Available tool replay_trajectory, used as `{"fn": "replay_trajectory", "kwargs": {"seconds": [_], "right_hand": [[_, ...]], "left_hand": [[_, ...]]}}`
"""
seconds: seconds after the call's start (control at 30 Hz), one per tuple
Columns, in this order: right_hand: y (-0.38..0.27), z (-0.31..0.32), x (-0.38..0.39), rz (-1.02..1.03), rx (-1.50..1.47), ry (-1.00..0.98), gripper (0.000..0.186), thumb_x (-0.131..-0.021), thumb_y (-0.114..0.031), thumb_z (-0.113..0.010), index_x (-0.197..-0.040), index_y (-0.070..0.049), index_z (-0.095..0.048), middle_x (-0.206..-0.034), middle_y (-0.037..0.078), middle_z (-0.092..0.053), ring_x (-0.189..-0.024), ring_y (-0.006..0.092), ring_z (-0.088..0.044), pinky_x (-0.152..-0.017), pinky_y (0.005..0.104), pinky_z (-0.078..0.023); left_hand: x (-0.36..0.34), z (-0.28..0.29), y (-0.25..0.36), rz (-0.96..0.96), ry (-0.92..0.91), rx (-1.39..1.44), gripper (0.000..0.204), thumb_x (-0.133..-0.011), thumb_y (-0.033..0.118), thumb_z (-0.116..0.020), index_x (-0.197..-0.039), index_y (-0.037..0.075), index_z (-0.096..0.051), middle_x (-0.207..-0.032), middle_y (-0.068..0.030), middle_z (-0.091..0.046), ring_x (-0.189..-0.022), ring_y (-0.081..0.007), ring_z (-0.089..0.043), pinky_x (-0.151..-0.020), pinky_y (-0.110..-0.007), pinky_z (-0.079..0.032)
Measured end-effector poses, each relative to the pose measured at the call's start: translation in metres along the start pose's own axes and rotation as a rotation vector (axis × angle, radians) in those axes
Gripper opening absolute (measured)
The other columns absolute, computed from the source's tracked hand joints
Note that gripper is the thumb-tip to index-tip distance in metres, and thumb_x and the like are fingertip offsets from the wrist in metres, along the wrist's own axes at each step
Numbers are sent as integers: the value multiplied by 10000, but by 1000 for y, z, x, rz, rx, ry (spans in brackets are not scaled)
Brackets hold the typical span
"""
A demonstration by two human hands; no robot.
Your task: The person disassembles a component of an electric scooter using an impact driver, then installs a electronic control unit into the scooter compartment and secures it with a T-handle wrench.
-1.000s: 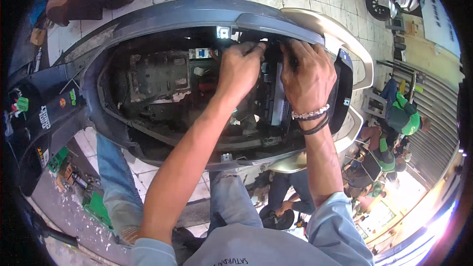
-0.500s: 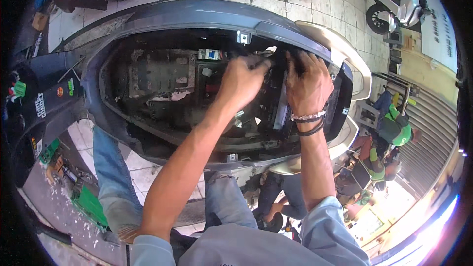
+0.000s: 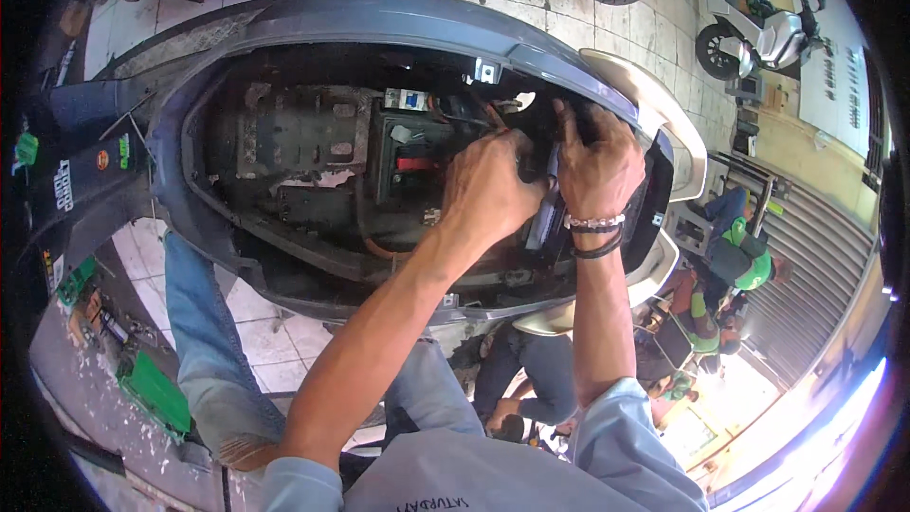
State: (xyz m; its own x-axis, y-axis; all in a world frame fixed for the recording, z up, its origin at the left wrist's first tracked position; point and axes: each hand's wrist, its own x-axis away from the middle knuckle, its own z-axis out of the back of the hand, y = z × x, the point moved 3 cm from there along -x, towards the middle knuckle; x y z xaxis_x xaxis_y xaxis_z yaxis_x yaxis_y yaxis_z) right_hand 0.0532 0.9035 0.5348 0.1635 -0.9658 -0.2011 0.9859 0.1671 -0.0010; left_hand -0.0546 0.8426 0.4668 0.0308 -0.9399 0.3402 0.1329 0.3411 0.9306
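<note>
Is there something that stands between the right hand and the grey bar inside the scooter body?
Nothing visible does: the right hand is close beside the grey bar. The left hand is on the bar's other side, not between them.

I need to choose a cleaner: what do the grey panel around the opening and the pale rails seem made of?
Grey panel: probably painted plastic, satin, with smooth moulded curves. Pale rails: perhaps painted metal, glossy, judging by bright highlights; plastic is possible.

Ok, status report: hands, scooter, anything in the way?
Left hand inside scooter, grip unclear. Right hand alongside, grip unclear. Scooter open on top; hands partly block view.
</note>
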Motion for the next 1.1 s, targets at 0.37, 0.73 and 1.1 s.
{"fn": "replay_trajectory", "kwargs": {"seconds": [0.37,0.73,1.1], "right_hand": [[2,-3,1,73,19,-68,257,-886,-315,-764,-843,-63,-732,-798,137,-673,-787,358,-662,-700,447,-534],[-1,-8,3,152,-115,24,193,-880,-235,-760,-893,-45,-727,-894,164,-703,-833,393,-665,-720,464,-533],[-6,-11,4,36,4,78,242,-838,-275,-801,-919,-56,-735,-904,160,-723,-821,382,-696,-720,457,-554]], "left_hand": [[4,-3,-11,39,47,129,398,-759,167,-828,-1104,-7,-732,-1077,-237,-731,-1023,-416,-701,-892,-466,-552],[1,-2,-16,16,26,189,375,-769,146,-795,-1105,-5,-723,-1087,-247,-723,-1044,-423,-691,-890,-473,-554],[-1,-5,-19,17,34,85,338,-759,136,-752,-1081,37,-730,-1062,-235,-722,-1010,-444,-680,-859,-479,-557]]}}
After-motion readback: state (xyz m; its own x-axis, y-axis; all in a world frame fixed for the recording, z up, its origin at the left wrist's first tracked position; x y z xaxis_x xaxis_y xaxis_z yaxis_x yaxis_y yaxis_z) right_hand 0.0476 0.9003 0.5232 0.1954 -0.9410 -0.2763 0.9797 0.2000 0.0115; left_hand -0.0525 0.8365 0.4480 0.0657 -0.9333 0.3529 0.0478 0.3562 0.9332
